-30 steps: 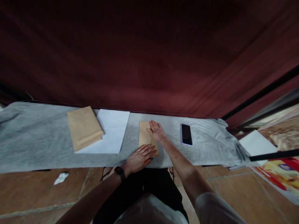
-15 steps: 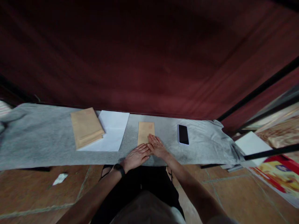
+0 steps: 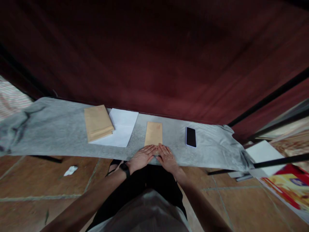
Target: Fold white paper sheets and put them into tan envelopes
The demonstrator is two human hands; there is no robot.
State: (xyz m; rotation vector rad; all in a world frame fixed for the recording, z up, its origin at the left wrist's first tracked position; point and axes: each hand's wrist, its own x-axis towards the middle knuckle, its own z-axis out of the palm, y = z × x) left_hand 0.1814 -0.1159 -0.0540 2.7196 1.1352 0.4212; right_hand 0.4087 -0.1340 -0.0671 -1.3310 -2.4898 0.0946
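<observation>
A brown paper envelope (image 3: 154,133) with small red print at its upper right lies flat on the grey cloth in front of me. Across its near end rests my left hand (image 3: 142,157), palm down with fingers stretched out. My right hand (image 3: 167,158) lies flat beside it, its fingers extended on the envelope's near right part. The two hands' fingertips almost meet, and they hide the envelope's near edge. To the left, a stack of brown envelopes (image 3: 98,120) partly covers white paper (image 3: 124,124).
A phone (image 3: 191,137) lies on the grey cloth (image 3: 60,129) to the right. Behind the narrow table hangs a dark red curtain (image 3: 154,64). A red and yellow box (image 3: 288,185) stands on the floor at right; a crumpled white scrap (image 3: 70,170) lies on the tiles at left.
My right hand has slid down towards the envelope's near end, next to my left hand, baring more of the envelope. The view has shifted and tilted slightly.
</observation>
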